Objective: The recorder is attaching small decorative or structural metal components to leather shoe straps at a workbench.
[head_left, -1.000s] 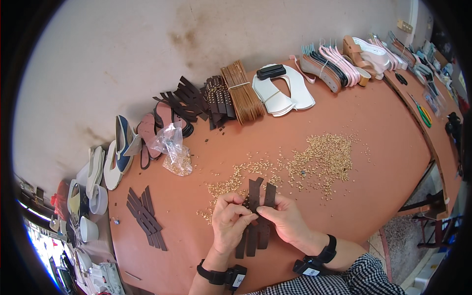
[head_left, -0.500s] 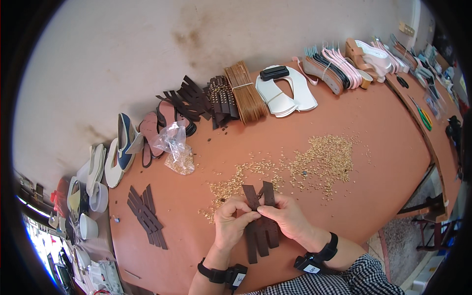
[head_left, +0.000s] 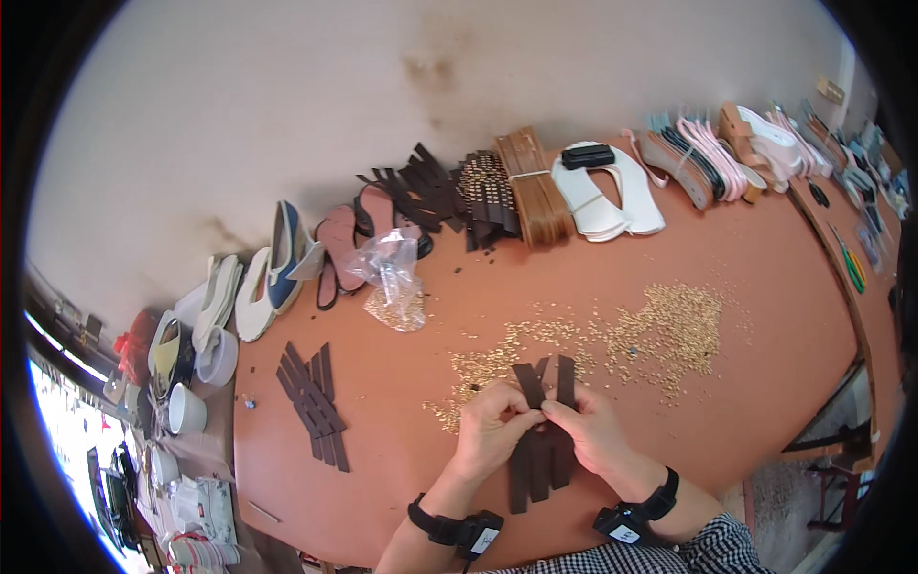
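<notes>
Beyond the left edge of the reddish-brown table (head_left: 382,517), had a round white plastic bowl (head_left: 187,409), presumably to save working room. Had one dark brown slatted piece of flat, leather-like strips (head_left: 314,407) lying well apart from the hands, perhaps to avoid tangling. Farther back, had a clear, crumpled plastic bag (head_left: 387,258) with small gold pieces inside, seemingly for holding them together. At front centre, over the table, pinched a second dark brown slatted piece (head_left: 540,469) narrowly with the left hand (head_left: 494,432), and did likewise with the right hand (head_left: 588,435) just beside, likely to steady the middle while leaving the strip ends free. Could not tell of anything small hidden between the fingertips. Had loose, shiny gold pieces (head_left: 674,330) scattered behind and to the right, probably for easy reach. At far right, had a green-and-yellow-handled hand tool (head_left: 852,270), out of the way.
</notes>
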`<act>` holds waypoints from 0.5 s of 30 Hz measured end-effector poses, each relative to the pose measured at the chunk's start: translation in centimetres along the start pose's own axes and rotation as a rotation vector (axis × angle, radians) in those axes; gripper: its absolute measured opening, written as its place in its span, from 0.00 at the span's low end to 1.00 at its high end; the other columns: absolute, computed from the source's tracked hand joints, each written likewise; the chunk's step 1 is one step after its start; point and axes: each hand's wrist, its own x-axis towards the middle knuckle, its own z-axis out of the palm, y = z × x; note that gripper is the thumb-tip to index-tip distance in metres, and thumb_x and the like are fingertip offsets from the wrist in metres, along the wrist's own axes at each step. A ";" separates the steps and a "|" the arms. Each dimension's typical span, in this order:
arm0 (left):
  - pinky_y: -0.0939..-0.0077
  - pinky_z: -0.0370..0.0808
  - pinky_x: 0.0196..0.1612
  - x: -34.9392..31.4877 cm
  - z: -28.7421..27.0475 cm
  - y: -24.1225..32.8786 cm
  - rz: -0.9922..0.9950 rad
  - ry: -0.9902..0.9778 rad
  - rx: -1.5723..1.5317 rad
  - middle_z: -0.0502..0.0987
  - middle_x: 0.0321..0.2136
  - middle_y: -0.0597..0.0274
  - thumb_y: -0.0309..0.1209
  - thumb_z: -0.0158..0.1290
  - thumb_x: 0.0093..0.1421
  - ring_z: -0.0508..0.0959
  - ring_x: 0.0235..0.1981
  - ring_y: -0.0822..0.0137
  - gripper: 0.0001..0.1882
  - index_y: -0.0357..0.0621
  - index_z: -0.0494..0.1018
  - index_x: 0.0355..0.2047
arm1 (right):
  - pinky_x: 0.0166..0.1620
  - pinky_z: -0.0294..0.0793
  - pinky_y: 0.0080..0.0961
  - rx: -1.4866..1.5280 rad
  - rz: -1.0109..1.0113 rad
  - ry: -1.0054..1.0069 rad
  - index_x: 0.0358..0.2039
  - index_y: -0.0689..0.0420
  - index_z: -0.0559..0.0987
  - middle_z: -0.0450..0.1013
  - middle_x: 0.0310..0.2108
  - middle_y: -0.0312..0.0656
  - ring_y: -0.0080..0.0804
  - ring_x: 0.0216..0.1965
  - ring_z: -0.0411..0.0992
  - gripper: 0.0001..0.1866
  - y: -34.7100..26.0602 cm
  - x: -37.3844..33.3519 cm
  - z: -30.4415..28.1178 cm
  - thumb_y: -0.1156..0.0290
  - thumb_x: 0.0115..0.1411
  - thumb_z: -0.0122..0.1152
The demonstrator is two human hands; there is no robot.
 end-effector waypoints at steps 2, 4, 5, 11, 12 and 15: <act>0.79 0.74 0.30 -0.1 -0.1 0.7 0.003 0.003 0.013 0.69 0.25 0.62 0.14 0.56 0.46 0.73 0.28 0.71 0.10 0.37 0.65 0.19 | 0.36 0.69 0.19 -0.020 0.019 -0.018 0.30 0.61 0.72 0.69 0.28 0.35 0.20 0.29 0.67 0.03 -0.1 0.1 -0.1 0.75 0.57 0.53; 0.80 0.74 0.29 -0.1 -0.2 1.5 0.051 0.010 0.085 0.69 0.25 0.61 0.15 0.57 0.45 0.73 0.27 0.72 0.10 0.38 0.65 0.19 | 0.36 0.69 0.18 -0.038 0.029 -0.042 0.30 0.60 0.72 0.69 0.28 0.34 0.20 0.29 0.67 0.03 -0.1 0.2 -0.4 0.75 0.57 0.53; 0.80 0.71 0.28 -0.1 0.0 1.0 0.028 0.024 -0.039 0.69 0.24 0.62 0.16 0.59 0.44 0.72 0.26 0.72 0.11 0.39 0.66 0.19 | 0.37 0.68 0.18 -0.068 0.021 -0.066 0.29 0.60 0.72 0.69 0.28 0.34 0.20 0.30 0.67 0.03 -0.3 0.2 -0.4 0.74 0.57 0.54; 0.80 0.70 0.23 -0.1 -0.2 0.7 0.190 0.010 0.087 0.71 0.23 0.61 0.20 0.61 0.42 0.72 0.21 0.70 0.11 0.39 0.67 0.20 | 0.40 0.66 0.19 -0.099 0.080 -0.115 0.28 0.59 0.74 0.69 0.29 0.32 0.20 0.32 0.67 0.03 -1.3 0.2 -0.6 0.75 0.56 0.54; 0.81 0.70 0.23 -0.2 -0.2 0.7 0.181 0.001 0.087 0.71 0.23 0.61 0.21 0.61 0.42 0.72 0.21 0.71 0.11 0.39 0.67 0.20 | 0.40 0.66 0.19 -0.102 0.079 -0.126 0.28 0.59 0.74 0.70 0.29 0.32 0.20 0.32 0.67 0.03 -1.5 0.1 -0.6 0.75 0.56 0.55; 0.81 0.70 0.23 -0.3 -0.1 0.4 0.111 -0.013 0.007 0.72 0.24 0.61 0.20 0.61 0.42 0.73 0.22 0.72 0.11 0.39 0.67 0.19 | 0.39 0.67 0.20 -0.079 0.098 -0.154 0.29 0.60 0.74 0.70 0.29 0.33 0.21 0.32 0.67 0.03 -1.9 0.0 -0.6 0.74 0.56 0.55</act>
